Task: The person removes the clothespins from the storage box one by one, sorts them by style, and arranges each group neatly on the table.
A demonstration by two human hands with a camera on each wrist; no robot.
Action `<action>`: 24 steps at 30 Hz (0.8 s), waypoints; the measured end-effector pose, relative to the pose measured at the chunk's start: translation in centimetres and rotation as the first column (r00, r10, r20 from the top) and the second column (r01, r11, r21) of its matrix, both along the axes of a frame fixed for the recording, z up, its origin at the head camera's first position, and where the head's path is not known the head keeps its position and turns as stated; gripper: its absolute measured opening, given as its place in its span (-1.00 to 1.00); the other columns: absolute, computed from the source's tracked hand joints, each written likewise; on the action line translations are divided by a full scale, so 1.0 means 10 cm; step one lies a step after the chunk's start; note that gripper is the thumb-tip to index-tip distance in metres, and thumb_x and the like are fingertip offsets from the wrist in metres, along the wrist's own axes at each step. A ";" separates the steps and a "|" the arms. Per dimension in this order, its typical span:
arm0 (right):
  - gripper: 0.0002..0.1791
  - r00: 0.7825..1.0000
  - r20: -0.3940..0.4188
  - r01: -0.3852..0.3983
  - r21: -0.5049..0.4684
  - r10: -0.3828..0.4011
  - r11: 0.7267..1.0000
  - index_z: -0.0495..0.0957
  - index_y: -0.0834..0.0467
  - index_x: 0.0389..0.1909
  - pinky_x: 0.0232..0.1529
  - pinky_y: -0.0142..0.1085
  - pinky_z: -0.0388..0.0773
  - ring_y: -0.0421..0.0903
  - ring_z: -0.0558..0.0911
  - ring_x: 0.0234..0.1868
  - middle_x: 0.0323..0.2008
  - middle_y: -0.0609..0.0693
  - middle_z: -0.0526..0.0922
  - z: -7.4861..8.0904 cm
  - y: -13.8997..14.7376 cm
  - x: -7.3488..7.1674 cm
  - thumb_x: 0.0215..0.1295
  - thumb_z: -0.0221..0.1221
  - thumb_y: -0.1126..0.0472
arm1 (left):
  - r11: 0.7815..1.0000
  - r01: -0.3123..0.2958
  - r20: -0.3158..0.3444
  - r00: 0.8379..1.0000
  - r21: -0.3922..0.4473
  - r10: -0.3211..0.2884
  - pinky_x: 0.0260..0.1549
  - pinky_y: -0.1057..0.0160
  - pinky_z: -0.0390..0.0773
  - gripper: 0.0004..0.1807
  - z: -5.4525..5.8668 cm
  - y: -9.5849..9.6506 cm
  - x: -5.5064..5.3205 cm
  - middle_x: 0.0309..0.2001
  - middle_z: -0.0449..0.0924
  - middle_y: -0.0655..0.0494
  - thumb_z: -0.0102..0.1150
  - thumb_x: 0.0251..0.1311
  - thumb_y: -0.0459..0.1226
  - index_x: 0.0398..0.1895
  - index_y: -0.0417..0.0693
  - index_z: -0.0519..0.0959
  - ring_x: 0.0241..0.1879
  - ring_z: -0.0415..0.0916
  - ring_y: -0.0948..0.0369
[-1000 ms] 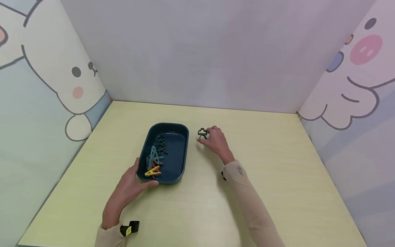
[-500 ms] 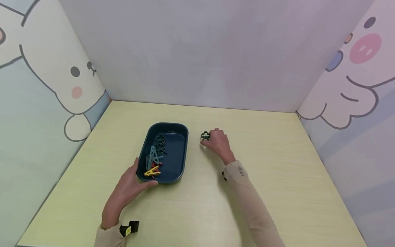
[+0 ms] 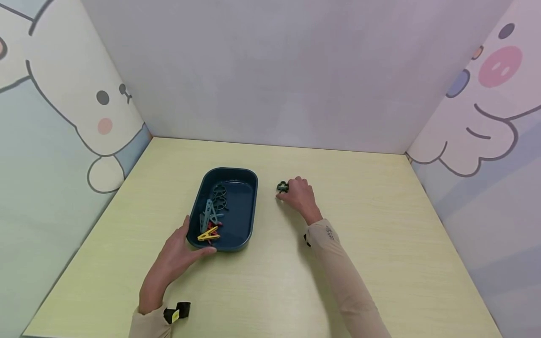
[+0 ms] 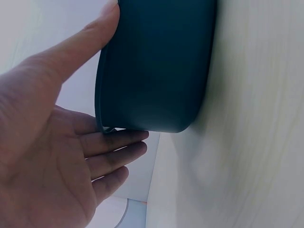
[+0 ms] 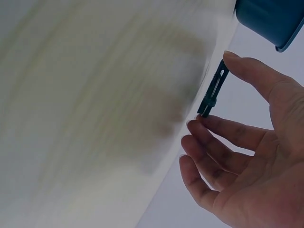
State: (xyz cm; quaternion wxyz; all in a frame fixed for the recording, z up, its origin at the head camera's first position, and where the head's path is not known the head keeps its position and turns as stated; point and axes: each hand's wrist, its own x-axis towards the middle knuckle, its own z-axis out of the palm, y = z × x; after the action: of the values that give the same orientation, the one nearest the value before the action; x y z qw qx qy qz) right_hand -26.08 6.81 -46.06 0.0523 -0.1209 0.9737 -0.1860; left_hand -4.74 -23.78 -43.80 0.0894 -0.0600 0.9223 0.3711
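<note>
In the head view a dark green clip with a clover-like outline [image 3: 282, 187] is pinched by my right hand [image 3: 301, 195], low over the table. The right wrist view shows this clip [image 5: 213, 90] edge-on between the thumb tip and index fingertip; the other fingers curve loosely. My left hand [image 3: 177, 256] rests against the near left corner of a dark blue tray [image 3: 255, 206], thumb along its near side and fingers along its left side. From the left wrist, the fingers [image 4: 111, 161] look straight and touch the tray wall [image 4: 156, 61].
Inside the tray lie dark green clips [image 3: 220, 203], blue clothespins [image 3: 208, 216], a yellow clothespin [image 3: 209, 234] and something red [image 3: 214, 230] partly under it. The pale yellow table [image 3: 380, 234] ends at a grey back wall [image 3: 270, 80] and cartoon-printed side walls.
My right hand has shifted slightly right and nearer to me with the dark green clip, which now shows flatter and smaller. The left hand and tray have stayed in place.
</note>
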 end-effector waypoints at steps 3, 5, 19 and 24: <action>-0.55 1.000 0.005 0.002 0.000 -0.002 1.000 0.55 0.25 -0.43 -0.03 0.06 0.56 0.14 0.53 -0.13 -0.17 0.21 0.58 0.00 0.00 0.00 0.26 0.44 -0.06 | 1.000 -0.001 -0.003 1.000 0.001 0.001 0.36 -0.41 0.14 0.41 0.00 0.00 0.00 0.56 -0.11 -0.53 0.46 0.13 0.21 0.62 -0.43 -0.26 0.51 -0.08 -0.42; -0.55 1.000 0.008 0.004 -0.001 -0.004 1.000 0.55 0.24 -0.44 -0.03 0.06 0.55 0.14 0.52 -0.14 -0.18 0.21 0.57 0.00 0.00 0.00 0.26 0.44 -0.06 | 1.000 -0.001 -0.003 1.000 0.003 0.001 0.36 -0.41 0.14 0.42 0.00 0.00 0.00 0.56 -0.11 -0.52 0.46 0.13 0.21 0.62 -0.43 -0.27 0.51 -0.08 -0.42; -0.54 0.999 0.020 0.026 0.020 -0.026 0.999 0.58 0.25 -0.41 0.05 0.11 0.52 0.15 0.51 -0.09 -0.12 0.21 0.56 -0.01 -0.01 0.01 0.25 0.45 -0.07 | 1.000 0.000 0.025 1.000 -0.010 0.001 0.35 -0.42 0.15 0.40 0.02 0.01 -0.01 0.55 -0.11 -0.55 0.45 0.15 0.20 0.63 -0.40 -0.28 0.50 -0.07 -0.43; -0.53 0.999 0.029 0.024 0.026 -0.025 0.999 0.59 0.26 -0.36 0.09 0.12 0.51 0.16 0.52 -0.05 -0.08 0.22 0.56 -0.01 0.00 0.01 0.25 0.45 -0.09 | 1.000 0.006 0.032 0.999 -0.013 -0.005 0.35 -0.42 0.15 0.41 0.02 0.01 -0.02 0.55 -0.11 -0.55 0.45 0.15 0.20 0.62 -0.41 -0.30 0.50 -0.07 -0.43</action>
State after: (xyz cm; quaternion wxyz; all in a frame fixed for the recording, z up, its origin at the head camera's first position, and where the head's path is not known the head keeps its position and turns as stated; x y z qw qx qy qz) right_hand -25.96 6.78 -46.14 0.0658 -0.1055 0.9766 -0.1757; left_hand -4.92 -23.71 -43.62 0.1046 -0.0639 0.9233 0.3639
